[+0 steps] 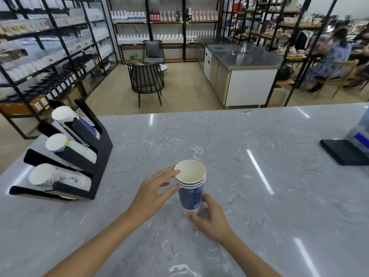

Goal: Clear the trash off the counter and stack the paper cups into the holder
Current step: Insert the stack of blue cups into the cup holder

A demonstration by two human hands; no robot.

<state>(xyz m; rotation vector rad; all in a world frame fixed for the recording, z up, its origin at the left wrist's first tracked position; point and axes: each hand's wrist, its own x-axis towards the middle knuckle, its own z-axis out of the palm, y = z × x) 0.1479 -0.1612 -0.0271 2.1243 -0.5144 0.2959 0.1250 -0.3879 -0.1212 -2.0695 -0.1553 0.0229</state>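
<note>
A: Which step is in hand?

B: The stacking, I judge. A nested stack of blue paper cups with white rims [190, 186] stands upright on the grey marbled worktop [259, 196], near its front middle. The left hand [153, 194] comes in from 9 o'clock, its fingers [171, 172] spread and touching the rims. The right hand [209, 216] sits at 5 o'clock of the stack, fingers curled about the base. Whether either truly clamps the stack, I cannot tell.

A: And the next move?

B: Probably a firm hold on the whole stack, then a carry toward 10 o'clock to the black tiered cup holder [99, 156]. Its slanted slots already carry sleeves of white cups [60, 140]; the top slot, holding blue-banded cups [89, 128], looks the likely match. The stack would need tipping onto its side to enter.

A: Anything in the way?

B: Nothing lies between stack and holder. A black flat tray [343, 154] lies well apart at 2 o'clock. I see no loose trash on the worktop.
</note>
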